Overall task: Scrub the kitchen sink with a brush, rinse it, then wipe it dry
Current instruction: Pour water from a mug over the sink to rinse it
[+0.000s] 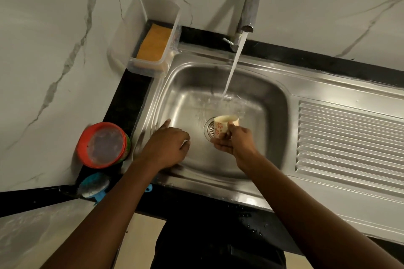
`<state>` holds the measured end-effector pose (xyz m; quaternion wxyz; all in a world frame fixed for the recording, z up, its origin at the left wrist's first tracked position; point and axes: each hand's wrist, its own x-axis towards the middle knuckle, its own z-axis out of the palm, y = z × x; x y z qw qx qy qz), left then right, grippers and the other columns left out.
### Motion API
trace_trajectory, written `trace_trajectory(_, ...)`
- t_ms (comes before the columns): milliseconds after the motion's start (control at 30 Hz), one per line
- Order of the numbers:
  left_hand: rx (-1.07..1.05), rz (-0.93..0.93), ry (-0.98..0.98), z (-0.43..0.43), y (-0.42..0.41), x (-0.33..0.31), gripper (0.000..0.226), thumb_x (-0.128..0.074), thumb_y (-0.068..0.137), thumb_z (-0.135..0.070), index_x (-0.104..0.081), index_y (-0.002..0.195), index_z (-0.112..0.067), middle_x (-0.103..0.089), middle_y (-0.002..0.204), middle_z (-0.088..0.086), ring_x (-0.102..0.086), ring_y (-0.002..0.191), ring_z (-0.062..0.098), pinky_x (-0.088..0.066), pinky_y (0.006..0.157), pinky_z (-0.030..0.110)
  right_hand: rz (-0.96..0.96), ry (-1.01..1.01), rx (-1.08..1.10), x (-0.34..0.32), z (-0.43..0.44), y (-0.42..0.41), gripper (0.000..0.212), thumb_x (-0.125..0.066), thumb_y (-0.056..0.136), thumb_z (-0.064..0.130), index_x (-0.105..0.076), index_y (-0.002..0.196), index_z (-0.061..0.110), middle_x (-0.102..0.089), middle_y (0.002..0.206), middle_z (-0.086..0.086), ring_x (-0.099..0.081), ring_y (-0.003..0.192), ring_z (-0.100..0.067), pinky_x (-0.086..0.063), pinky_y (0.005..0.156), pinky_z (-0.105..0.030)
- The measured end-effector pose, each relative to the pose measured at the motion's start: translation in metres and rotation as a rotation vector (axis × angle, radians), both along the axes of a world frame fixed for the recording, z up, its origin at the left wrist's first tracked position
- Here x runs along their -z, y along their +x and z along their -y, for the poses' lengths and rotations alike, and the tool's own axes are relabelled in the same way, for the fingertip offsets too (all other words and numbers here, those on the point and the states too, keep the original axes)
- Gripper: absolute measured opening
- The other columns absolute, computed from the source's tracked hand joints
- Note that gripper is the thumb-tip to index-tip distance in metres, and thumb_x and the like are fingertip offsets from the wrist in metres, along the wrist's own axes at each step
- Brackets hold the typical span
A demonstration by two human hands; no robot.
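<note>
1 cup (220, 125) in right fingers (232, 130); brush (94, 184) apart, left.

A: Sink (290, 81) floor's free behind and left of the drain (209, 129).
B: Near side's crowded: left hand (168, 146) left of the drain, cup (225, 125) and right hand (235, 141) just right, stream (232, 70) behind.

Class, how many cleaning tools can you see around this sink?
2. An orange sponge lies in the clear box at the back left corner of the sink; a blue brush lies on the counter by the front left corner. The left hand may hide something small.
</note>
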<state>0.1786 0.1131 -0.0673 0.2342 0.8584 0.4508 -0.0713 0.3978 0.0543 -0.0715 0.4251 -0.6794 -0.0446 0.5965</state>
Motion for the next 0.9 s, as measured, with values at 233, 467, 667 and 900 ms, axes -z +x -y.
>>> trace_trajectory(233,0.028,0.033,-0.001,-0.007,0.018,0.000,0.032,-0.050,0.104,-0.035,-0.074,0.121,-0.023,-0.076,0.109,-0.003,-0.069,0.103,0.014,-0.012,0.130,0.034,-0.012,-0.054,-0.205,-0.013,-0.017,-0.004,0.021,-0.045,0.109,0.018,-0.060,0.104,0.005,-0.072,0.093,-0.017,-0.079,0.075,-0.032,-0.066,0.078,-0.051)
trace_trajectory(467,0.015,0.048,0.007,-0.008,0.027,0.002,0.032,-0.050,0.105,-0.037,-0.074,0.120,-0.024,-0.077,0.111,-0.004,-0.069,0.105,0.015,-0.015,0.130,0.034,-0.153,0.025,0.661,-0.017,-0.038,0.043,0.025,-0.040,0.103,0.003,-0.064,0.104,-0.005,-0.075,0.099,-0.026,-0.075,0.071,-0.029,-0.066,0.073,-0.045)
trace_trajectory(667,0.016,0.058,-0.024,-0.004,0.037,0.006,0.031,-0.050,0.105,-0.035,-0.074,0.120,-0.022,-0.076,0.113,-0.002,-0.068,0.107,0.015,-0.015,0.130,0.033,-0.191,-0.163,0.630,0.005,0.013,0.043,0.022,-0.033,0.102,-0.003,-0.054,0.097,-0.003,-0.068,0.089,-0.025,-0.075,0.072,-0.031,-0.062,0.068,-0.046)
trace_trajectory(900,-0.008,0.063,-0.014,-0.012,0.036,0.001,0.031,-0.050,0.105,-0.036,-0.072,0.122,-0.024,-0.075,0.121,-0.003,-0.066,0.114,0.017,-0.015,0.128,0.033,-0.048,0.055,0.092,-0.004,-0.019,0.022,0.021,-0.040,0.112,0.021,-0.054,0.110,0.006,-0.072,0.109,-0.026,-0.077,0.097,-0.038,-0.064,0.085,-0.046)
